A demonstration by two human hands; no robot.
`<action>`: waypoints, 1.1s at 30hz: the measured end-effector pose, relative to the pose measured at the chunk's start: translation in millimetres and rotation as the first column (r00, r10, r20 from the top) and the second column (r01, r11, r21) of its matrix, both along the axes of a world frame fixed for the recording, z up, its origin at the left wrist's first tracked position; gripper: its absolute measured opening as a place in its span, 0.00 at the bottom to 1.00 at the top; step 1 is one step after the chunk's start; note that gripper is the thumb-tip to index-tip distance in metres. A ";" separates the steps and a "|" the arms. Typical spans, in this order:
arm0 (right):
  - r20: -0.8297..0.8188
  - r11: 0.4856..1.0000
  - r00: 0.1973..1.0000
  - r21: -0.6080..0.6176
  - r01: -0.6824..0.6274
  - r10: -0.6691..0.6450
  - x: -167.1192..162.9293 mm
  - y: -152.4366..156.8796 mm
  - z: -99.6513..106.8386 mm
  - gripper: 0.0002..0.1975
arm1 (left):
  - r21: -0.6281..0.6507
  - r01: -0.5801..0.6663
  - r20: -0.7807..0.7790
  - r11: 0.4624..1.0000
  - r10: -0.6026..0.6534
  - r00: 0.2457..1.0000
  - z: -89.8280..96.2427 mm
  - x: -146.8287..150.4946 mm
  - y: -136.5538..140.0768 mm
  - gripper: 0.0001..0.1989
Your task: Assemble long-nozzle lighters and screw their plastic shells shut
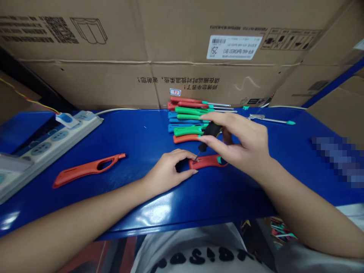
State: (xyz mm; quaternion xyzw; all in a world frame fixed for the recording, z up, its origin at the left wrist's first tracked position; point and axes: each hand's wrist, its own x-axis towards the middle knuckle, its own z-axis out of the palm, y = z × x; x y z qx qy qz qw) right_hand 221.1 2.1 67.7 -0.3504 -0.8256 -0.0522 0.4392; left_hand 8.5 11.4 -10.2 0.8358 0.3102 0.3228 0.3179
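Observation:
A black-handled screwdriver (211,133) is in my right hand (241,138), pinched between thumb and fingers. It tilts so that its thin shaft comes down onto the left end of a red gas lighter body (207,162) lying on the blue table. With thumb and forefinger, my left hand (173,167) grips that same end. Part of the lighter's right end is hidden by my right hand. Farther left lies a loose orange-red lighter casing half (75,173) with an oval trigger opening. Behind my hands, several red, green and blue lighters (187,131) lie in a row.
A white power strip (45,146) with a plug in it runs along the left side. Upright cardboard (113,83) closes off the back. A metal lighter tube with a teal tip (275,121) lies at the back right. Under the front edge, several lighters sit in a container.

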 end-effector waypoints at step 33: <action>-0.181 0.912 0.979 -0.378 -0.158 0.095 -4.8 4.4 -5.6 0.18 | -0.024 0.008 0.002 1.000 -0.008 1.000 0.7 0.3 -0.6 0.13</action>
